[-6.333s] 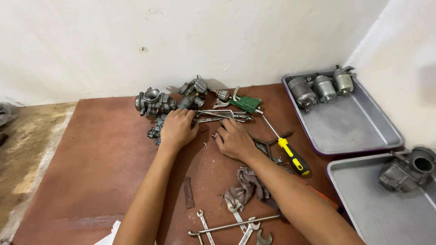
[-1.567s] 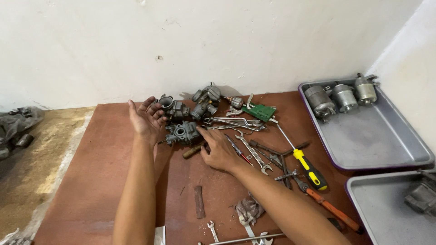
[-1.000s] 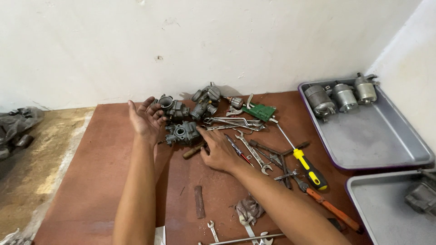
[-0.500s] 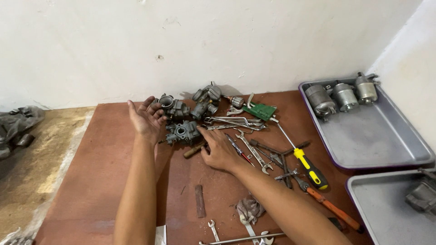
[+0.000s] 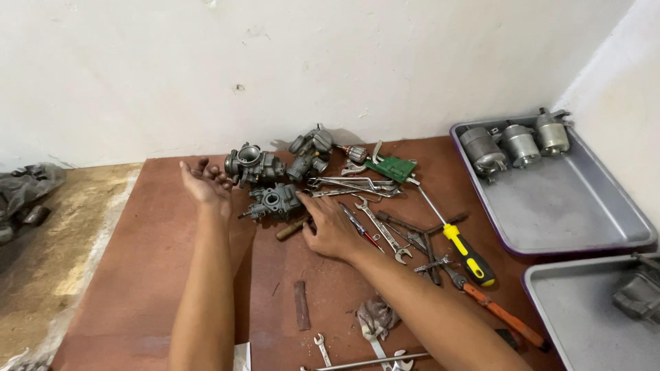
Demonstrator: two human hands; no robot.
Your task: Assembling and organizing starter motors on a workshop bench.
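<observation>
The carburettor body [image 5: 273, 201] lay on the brown tabletop [image 5: 137, 275], between the two hands and just in front of two more carburettors [image 5: 251, 163] set against the wall. The right hand [image 5: 330, 227] rested palm down just to its right, fingers spread flat and gripping nothing, with its fingertips at a short wooden-handled tool [image 5: 292, 227] that lay against the body's lower edge. The left hand [image 5: 206, 180] was raised off the surface to the left, palm up and cupped open; whether anything small lay in the palm could not be told.

Risks noted:
- The loose spread of spanners [image 5: 381, 230] and the yellow-handled screwdriver [image 5: 457, 240] lay directly beside the right wrist. A sideways sweep of that forearm would likely scatter them or drive them into the carburettor body.
- The body sat unsupported on a flat surface. Pressure from one hand alone could make it tip or roll, and its protruding fittings could bend.
- If the cupped left hand held a small part, tilting the palm would drop it among the clutter, where recovery would be slow.
- The two grey trays [image 5: 570, 206] stood well apart on the right; reaching for them would carry the arm over the tools.
</observation>
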